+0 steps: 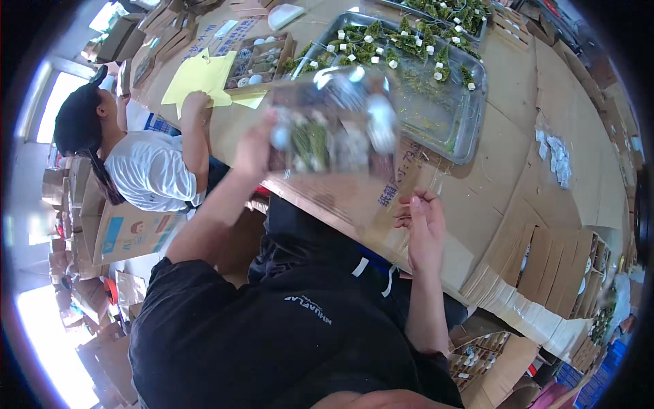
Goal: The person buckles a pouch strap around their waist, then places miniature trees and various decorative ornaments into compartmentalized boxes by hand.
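Note:
My left hand point(253, 151) is closed on the left edge of a divided box point(346, 153), lifted above the cardboard-covered table and smeared by motion. A shiny glare on it looks like clear film. Green sprigs and pale round pieces show in its compartments. To the lower right, my right hand point(424, 228) hovers over the table's near edge with loosely bent fingers apart; I see nothing in it. Beyond the lifted box lies a metal tray point(470, 129) with green plant sprigs point(412, 44) that carry small white cubes.
A similar filled box point(291, 51) sits behind yellow sheets point(197, 80). At the left a co-worker point(150, 163) in a white top reaches onto those sheets. Crumpled clear plastic point(557, 158) lies at the right. Cardboard boxes point(552, 269) with partitions stand at the lower right.

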Demonstrator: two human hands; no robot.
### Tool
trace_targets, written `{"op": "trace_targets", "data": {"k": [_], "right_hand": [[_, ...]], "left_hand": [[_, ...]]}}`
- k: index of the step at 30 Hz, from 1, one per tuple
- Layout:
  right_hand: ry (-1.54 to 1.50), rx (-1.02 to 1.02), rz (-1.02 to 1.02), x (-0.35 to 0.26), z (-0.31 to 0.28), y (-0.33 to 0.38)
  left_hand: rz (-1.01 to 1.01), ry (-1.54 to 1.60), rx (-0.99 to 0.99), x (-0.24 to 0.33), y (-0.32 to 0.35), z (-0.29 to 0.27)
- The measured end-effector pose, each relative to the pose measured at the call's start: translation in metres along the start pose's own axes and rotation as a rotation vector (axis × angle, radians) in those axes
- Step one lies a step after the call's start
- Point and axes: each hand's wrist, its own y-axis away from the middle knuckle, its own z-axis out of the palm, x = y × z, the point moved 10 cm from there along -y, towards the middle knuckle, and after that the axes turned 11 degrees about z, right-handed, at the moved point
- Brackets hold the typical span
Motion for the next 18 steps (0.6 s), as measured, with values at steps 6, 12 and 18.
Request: {"op": "trace_targets", "data": {"k": [6, 12, 18], "right_hand": [[0.092, 0.040, -0.006, 0.023, -0.036, 0.002], [0.142, 0.199, -0.065, 0.010, -0.071, 0.050], [1.154, 1.465, -1.178, -0.183, -0.151, 0.277]], "left_hand": [[0.157, 0.339, 0.323, 0.011, -0.176, -0.090], [-0.191, -0.205, 0.123, -0.061, -0.224, -0.091], [-0.221, -0.184, 0.175, -0.032, -0.204, -0.169]]}}
